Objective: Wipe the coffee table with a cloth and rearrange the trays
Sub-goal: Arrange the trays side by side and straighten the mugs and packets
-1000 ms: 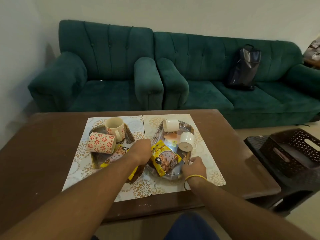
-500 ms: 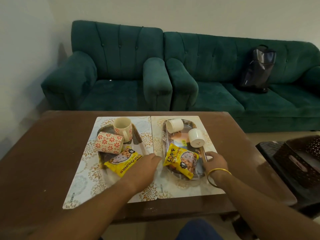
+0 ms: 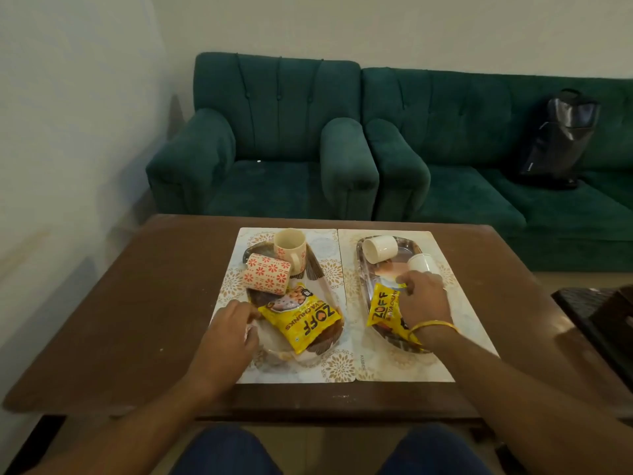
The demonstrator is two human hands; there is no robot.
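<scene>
On the brown coffee table (image 3: 137, 320) lie two patterned placemats (image 3: 346, 368). The left mat carries a brown leaf-shaped tray (image 3: 310, 356) with an upright flowered mug (image 3: 289, 246), a second flowered mug on its side (image 3: 267, 277) and a yellow snack packet (image 3: 305, 320). My left hand (image 3: 229, 334) curls around this tray's left rim. On the right mat, a steel tray (image 3: 363, 269) holds two tipped white cups (image 3: 380, 248) (image 3: 423, 264) and another yellow packet (image 3: 382, 308). My right hand (image 3: 423, 296) lies over that packet, fingers pinching its top edge. No cloth is in view.
A green armchair (image 3: 267, 149) and a green sofa (image 3: 462, 159) stand right behind the table, with a black bag (image 3: 558, 138) on the sofa. A dark basket (image 3: 599, 313) sits off the table's right edge. A wall runs along the left.
My left hand has shifted from the gap between the trays to the left tray's left rim. My right hand has moved from the steel tray's right rim onto its packet. The view has turned left.
</scene>
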